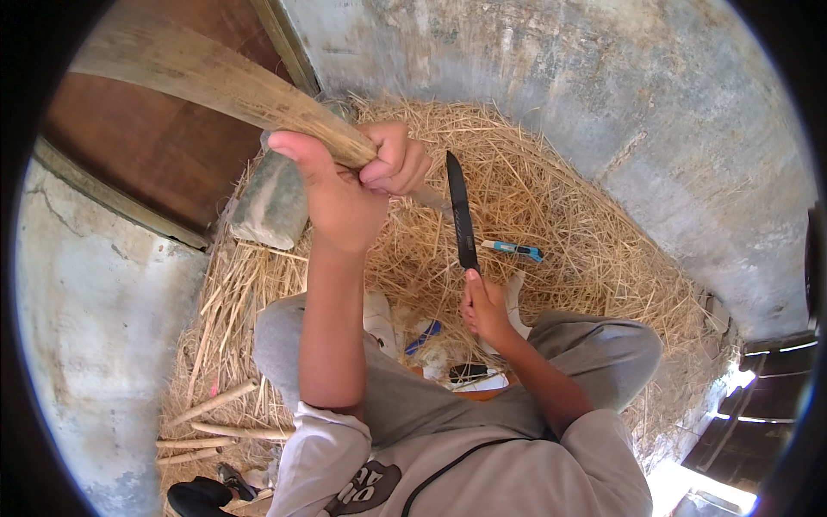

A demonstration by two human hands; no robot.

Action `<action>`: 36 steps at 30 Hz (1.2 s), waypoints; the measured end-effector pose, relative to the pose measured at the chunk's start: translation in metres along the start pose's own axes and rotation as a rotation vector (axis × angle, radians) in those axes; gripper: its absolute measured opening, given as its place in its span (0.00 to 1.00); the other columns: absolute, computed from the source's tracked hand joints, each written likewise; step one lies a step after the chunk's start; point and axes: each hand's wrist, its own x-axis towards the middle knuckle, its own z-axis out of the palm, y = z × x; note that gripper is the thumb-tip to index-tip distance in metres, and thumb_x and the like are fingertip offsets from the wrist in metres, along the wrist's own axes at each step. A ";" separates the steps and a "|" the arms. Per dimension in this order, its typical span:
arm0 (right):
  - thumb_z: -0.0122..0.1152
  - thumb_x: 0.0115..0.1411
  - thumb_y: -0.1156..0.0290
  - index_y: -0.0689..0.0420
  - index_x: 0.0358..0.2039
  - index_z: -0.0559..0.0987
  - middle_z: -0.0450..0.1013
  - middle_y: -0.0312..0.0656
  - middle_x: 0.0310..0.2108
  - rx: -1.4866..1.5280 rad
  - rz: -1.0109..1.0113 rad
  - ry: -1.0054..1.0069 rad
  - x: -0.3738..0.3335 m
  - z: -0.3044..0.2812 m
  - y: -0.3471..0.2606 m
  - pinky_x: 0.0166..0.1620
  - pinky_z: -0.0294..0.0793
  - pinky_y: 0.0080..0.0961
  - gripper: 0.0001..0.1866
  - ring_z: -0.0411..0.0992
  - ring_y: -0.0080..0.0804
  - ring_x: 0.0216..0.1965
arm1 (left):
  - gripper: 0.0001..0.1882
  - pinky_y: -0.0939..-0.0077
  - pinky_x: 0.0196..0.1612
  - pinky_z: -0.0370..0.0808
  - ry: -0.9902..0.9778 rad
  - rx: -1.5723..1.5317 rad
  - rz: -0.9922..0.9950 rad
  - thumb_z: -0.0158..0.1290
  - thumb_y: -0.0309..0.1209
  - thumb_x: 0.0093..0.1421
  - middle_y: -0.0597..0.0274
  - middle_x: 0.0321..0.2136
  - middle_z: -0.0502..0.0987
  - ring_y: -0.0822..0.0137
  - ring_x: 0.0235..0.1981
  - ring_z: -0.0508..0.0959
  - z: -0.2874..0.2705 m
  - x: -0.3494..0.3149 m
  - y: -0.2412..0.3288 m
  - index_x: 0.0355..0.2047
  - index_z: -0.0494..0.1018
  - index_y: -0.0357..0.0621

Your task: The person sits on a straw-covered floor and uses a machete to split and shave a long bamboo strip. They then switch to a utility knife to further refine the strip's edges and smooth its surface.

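Left hand (353, 202) wrapped round the pole (215, 82), which slants up-left in my feed, right hand (484, 310) clamped on the knife (460, 202); I'd keep the pole steady, blade turned clear of the left hand.

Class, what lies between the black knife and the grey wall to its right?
The head view shows straw between the knife and the wall, with a blue cutter on it, nearer the knife in the picture.
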 end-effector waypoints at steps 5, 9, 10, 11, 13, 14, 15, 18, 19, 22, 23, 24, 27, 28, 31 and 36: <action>0.47 0.71 0.45 0.54 0.25 0.69 0.63 0.30 0.16 -0.073 -0.459 0.218 -0.017 -0.017 -0.059 0.20 0.57 0.19 0.26 0.59 0.18 0.16 | 0.44 0.74 0.24 0.45 0.001 -0.008 0.031 0.18 0.85 0.48 0.75 0.13 0.48 0.73 0.17 0.45 -0.003 -0.004 0.000 0.16 0.49 0.53; 0.44 0.71 0.43 0.55 0.27 0.68 0.62 0.33 0.16 0.515 -0.987 0.391 -0.017 0.006 -0.086 0.19 0.55 0.21 0.27 0.58 0.20 0.16 | 0.44 0.74 0.24 0.45 0.020 -0.031 0.023 0.18 0.85 0.48 0.74 0.13 0.48 0.73 0.18 0.45 -0.008 -0.003 0.001 0.17 0.48 0.54; 0.43 0.71 0.43 0.55 0.28 0.68 0.61 0.33 0.15 0.389 -0.962 0.315 0.004 -0.004 -0.044 0.19 0.55 0.21 0.27 0.58 0.21 0.15 | 0.44 0.74 0.24 0.46 0.022 -0.042 0.022 0.18 0.85 0.48 0.74 0.13 0.48 0.73 0.18 0.45 -0.008 -0.001 0.000 0.17 0.48 0.54; 0.44 0.71 0.43 0.54 0.27 0.67 0.60 0.34 0.15 0.377 -0.683 0.186 0.011 -0.007 -0.021 0.19 0.56 0.22 0.27 0.58 0.22 0.15 | 0.44 0.74 0.24 0.46 0.006 -0.042 0.016 0.18 0.85 0.48 0.74 0.13 0.48 0.73 0.18 0.45 -0.006 -0.001 -0.002 0.17 0.49 0.54; 0.44 0.71 0.43 0.52 0.23 0.65 0.58 0.35 0.13 0.396 0.126 -0.104 0.014 -0.004 0.004 0.17 0.57 0.23 0.28 0.56 0.24 0.14 | 0.44 0.74 0.24 0.46 -0.026 -0.034 0.011 0.18 0.85 0.48 0.74 0.13 0.48 0.73 0.18 0.46 -0.001 0.001 -0.003 0.16 0.49 0.53; 0.45 0.71 0.43 0.53 0.24 0.66 0.58 0.34 0.13 0.240 0.082 0.000 0.011 -0.003 0.006 0.17 0.57 0.22 0.27 0.56 0.23 0.13 | 0.44 0.74 0.24 0.47 -0.017 -0.028 0.008 0.18 0.85 0.48 0.74 0.13 0.49 0.73 0.18 0.46 -0.002 -0.001 -0.002 0.16 0.49 0.53; 0.45 0.71 0.44 0.53 0.24 0.66 0.58 0.33 0.13 0.084 0.038 0.105 0.010 -0.004 0.007 0.17 0.57 0.21 0.27 0.56 0.22 0.13 | 0.44 0.74 0.24 0.47 -0.008 -0.024 0.004 0.19 0.85 0.48 0.74 0.13 0.49 0.73 0.18 0.46 -0.004 -0.002 -0.002 0.16 0.49 0.53; 0.46 0.71 0.46 0.54 0.28 0.69 0.60 0.29 0.15 -0.064 -0.274 0.290 0.009 -0.012 -0.017 0.19 0.57 0.18 0.24 0.58 0.17 0.15 | 0.44 0.75 0.25 0.48 0.015 -0.014 0.008 0.19 0.85 0.48 0.74 0.13 0.50 0.73 0.17 0.47 -0.013 -0.005 0.004 0.16 0.50 0.53; 0.46 0.71 0.44 0.55 0.32 0.72 0.61 0.28 0.16 -0.055 -0.388 0.296 0.001 -0.017 -0.037 0.20 0.58 0.18 0.25 0.59 0.16 0.16 | 0.44 0.75 0.25 0.48 0.030 -0.018 0.012 0.19 0.85 0.48 0.74 0.13 0.50 0.73 0.17 0.47 -0.017 -0.007 0.003 0.16 0.50 0.53; 0.46 0.71 0.45 0.55 0.28 0.68 0.61 0.33 0.16 0.289 -0.766 0.313 -0.011 -0.010 -0.067 0.20 0.58 0.21 0.25 0.60 0.20 0.17 | 0.44 0.74 0.25 0.48 0.036 -0.045 0.012 0.19 0.85 0.48 0.74 0.12 0.50 0.73 0.17 0.47 -0.015 -0.008 0.004 0.16 0.50 0.53; 0.46 0.71 0.45 0.55 0.27 0.67 0.61 0.35 0.16 0.469 -0.867 0.342 -0.006 0.004 -0.061 0.20 0.58 0.22 0.25 0.60 0.21 0.17 | 0.44 0.75 0.25 0.48 0.029 -0.045 0.007 0.19 0.85 0.47 0.74 0.12 0.50 0.73 0.17 0.47 -0.014 -0.007 0.002 0.16 0.50 0.53; 0.45 0.71 0.45 0.54 0.26 0.66 0.61 0.36 0.16 0.651 -0.967 0.364 0.000 0.012 -0.054 0.20 0.59 0.23 0.26 0.60 0.23 0.17 | 0.44 0.75 0.25 0.48 0.023 -0.042 0.005 0.19 0.85 0.47 0.74 0.12 0.50 0.73 0.17 0.47 -0.014 -0.007 0.001 0.16 0.50 0.53; 0.45 0.70 0.42 0.57 0.28 0.69 0.64 0.40 0.18 -0.102 -0.450 0.217 0.036 -0.003 0.036 0.25 0.62 0.30 0.28 0.62 0.27 0.19 | 0.45 0.75 0.25 0.48 -0.089 -0.061 -0.018 0.19 0.86 0.46 0.74 0.12 0.50 0.73 0.17 0.47 -0.004 -0.005 -0.002 0.16 0.50 0.54; 0.45 0.70 0.42 0.58 0.28 0.70 0.65 0.40 0.18 -0.333 -0.261 0.188 0.042 -0.006 0.041 0.26 0.62 0.31 0.29 0.62 0.28 0.19 | 0.45 0.75 0.25 0.48 -0.140 -0.056 -0.031 0.20 0.86 0.46 0.74 0.12 0.50 0.73 0.17 0.47 -0.003 -0.004 0.002 0.16 0.50 0.54; 0.41 0.73 0.46 0.54 0.19 0.68 0.63 0.31 0.14 -0.234 -0.190 0.222 0.018 -0.002 -0.014 0.21 0.60 0.22 0.30 0.61 0.21 0.15 | 0.45 0.75 0.25 0.48 0.082 0.006 -0.021 0.20 0.87 0.45 0.74 0.13 0.50 0.73 0.17 0.47 -0.007 -0.006 0.002 0.16 0.50 0.54; 0.41 0.73 0.46 0.55 0.25 0.68 0.61 0.32 0.15 -0.084 -0.631 0.135 -0.022 0.001 -0.058 0.21 0.57 0.20 0.27 0.57 0.20 0.15 | 0.45 0.75 0.25 0.48 0.091 -0.053 0.001 0.21 0.86 0.46 0.74 0.13 0.50 0.72 0.18 0.47 -0.018 -0.008 0.003 0.16 0.50 0.54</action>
